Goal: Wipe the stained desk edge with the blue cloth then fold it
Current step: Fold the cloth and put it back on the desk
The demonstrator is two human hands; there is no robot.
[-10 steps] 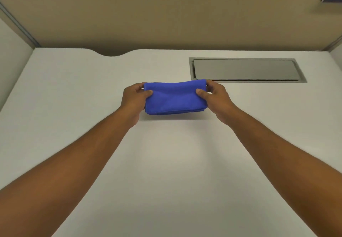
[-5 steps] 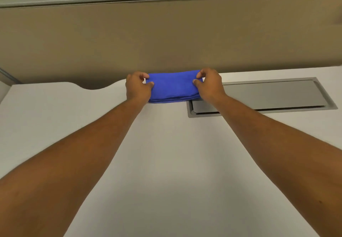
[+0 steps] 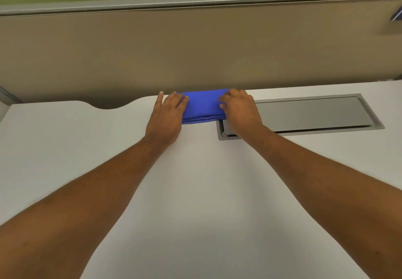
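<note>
The blue cloth (image 3: pixel 204 106) lies folded into a thick rectangle at the far edge of the white desk (image 3: pixel 195 191), right against the partition. My left hand (image 3: pixel 167 115) lies flat over the cloth's left end, its fingers spread on top and the thumb stretched out on the desk. My right hand (image 3: pixel 241 111) covers the right end with its fingers curled onto the cloth. Both forearms reach forward across the desk. I can make out no stain along the desk edge.
A grey recessed cable hatch (image 3: pixel 309 113) is set into the desk just right of the cloth, under my right wrist. A tan partition (image 3: pixel 195 50) rises behind the desk. The far edge has a curved cutout (image 3: pixel 106 104) at the left.
Both hands carried the folded cloth away from me, from mid-desk to the far edge, and set it down. My left hand has flattened out on it.
</note>
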